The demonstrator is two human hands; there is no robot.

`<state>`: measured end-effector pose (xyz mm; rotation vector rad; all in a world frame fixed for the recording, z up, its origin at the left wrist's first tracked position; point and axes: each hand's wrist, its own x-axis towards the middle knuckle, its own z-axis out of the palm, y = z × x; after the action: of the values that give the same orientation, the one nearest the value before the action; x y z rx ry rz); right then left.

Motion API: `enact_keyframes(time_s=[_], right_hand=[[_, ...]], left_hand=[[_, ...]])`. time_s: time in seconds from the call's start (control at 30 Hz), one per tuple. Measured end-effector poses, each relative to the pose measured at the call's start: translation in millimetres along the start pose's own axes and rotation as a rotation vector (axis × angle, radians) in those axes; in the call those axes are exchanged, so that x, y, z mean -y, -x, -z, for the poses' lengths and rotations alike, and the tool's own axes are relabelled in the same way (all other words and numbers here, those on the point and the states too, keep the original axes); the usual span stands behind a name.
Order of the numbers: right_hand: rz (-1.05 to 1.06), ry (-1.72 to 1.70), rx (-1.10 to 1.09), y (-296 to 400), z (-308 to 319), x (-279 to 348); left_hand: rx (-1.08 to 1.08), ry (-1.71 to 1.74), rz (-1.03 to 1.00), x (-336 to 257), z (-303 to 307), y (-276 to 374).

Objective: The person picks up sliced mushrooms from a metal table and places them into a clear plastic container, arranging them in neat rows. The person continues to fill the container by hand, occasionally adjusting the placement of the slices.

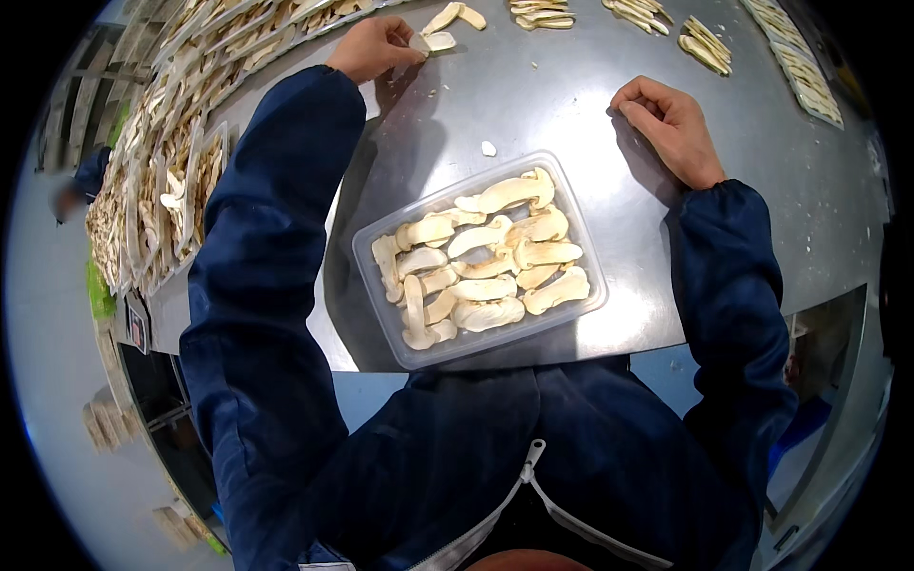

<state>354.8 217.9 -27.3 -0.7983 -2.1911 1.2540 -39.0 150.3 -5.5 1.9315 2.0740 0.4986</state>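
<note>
My left hand [373,50] pinches a pale mushroom slice [420,44] between thumb and fingers at the upper left of the steel table. Touching or just beside it lies another cut slice [441,41], with a bent mushroom piece [454,16] behind. My right hand [668,128] rests at the right with curled fingers and nothing visible in them. Between my forearms, near the table's front edge, a clear plastic tray [364,268] sits at a slant. Mushroom slices [485,289] lie in rough rows inside it, some overlapping.
Stacked trays heaped with mushroom slices [164,178] crowd the left side. Small slice piles [543,13] [638,14] [705,46] lie along the far side. Filled trays [807,82] line the far right. A white scrap [488,148] lies behind the tray. A person [75,189] is at far left.
</note>
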Motion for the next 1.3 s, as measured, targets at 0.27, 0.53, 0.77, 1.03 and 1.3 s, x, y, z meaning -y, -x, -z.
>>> enact_keyframes(time_s=[0.27,0.53,0.77,1.03,1.3], right_hand=[[0.000,0.055,-0.022,3,2,-6],[0.057,0.107,-0.031,-2,2,-9],[0.095,0.128,0.020,-4,7,-25],[0.081,0.114,0.047,-6,18,-38],[0.088,0.183,0.036,-7,13,-29]], left_hand=[[0.167,0.288,0.133,-24,7,5],[0.160,-0.068,-0.006,-30,5,-9],[0.217,0.086,0.056,-30,10,-9],[0.252,0.400,0.124,-38,26,29],[0.392,0.556,-0.024,-85,49,156]])
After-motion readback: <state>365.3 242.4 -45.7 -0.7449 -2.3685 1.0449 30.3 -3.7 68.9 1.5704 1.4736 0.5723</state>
